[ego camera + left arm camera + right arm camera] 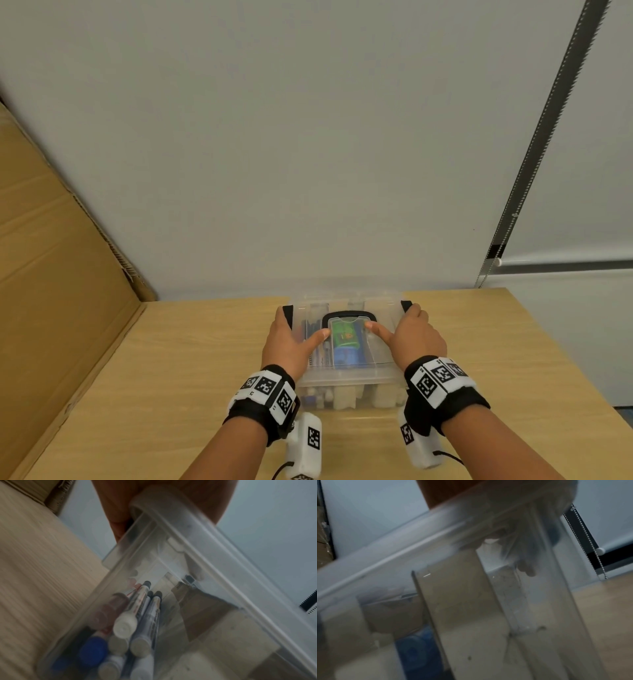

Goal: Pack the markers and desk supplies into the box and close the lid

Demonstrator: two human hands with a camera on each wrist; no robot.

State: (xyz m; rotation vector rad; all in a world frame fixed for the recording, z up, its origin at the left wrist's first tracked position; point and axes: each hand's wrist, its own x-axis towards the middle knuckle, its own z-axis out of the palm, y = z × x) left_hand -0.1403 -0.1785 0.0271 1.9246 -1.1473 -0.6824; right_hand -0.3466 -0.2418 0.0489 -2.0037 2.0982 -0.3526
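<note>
Both wrists carry black bands with white tag blocks, closest to the viewer, and from them the forearms reach forward over the wooden surface (191,377). Just past the bands sits the clear plastic box (346,394), its near wall facing the person, standing on the surface between the two arms. The lid (376,356) is on top of it.

The left hand (291,342) clasps the left side of the box, thumb laid across the lid toward the middle, the other fingers wrapped over the left edge by a black latch (287,313). The right hand (411,337) mirrors it on the right side, thumb pointing inward on the lid, fingers over the right edge near the other latch. A black handle (349,314) lies flat on the lid between the two thumbs.

Through the plastic a green and blue pack (346,346) shows in the middle. From the left wrist view, markers (137,615) lie bundled along the left compartment, with white, grey and blue ends toward the lens; that picture is blurred.

Farther back, a large cardboard sheet (51,274) leans at the left, and a pale wall (308,137) rises behind the surface, with a blind chain (541,137) hanging at the right.
</note>
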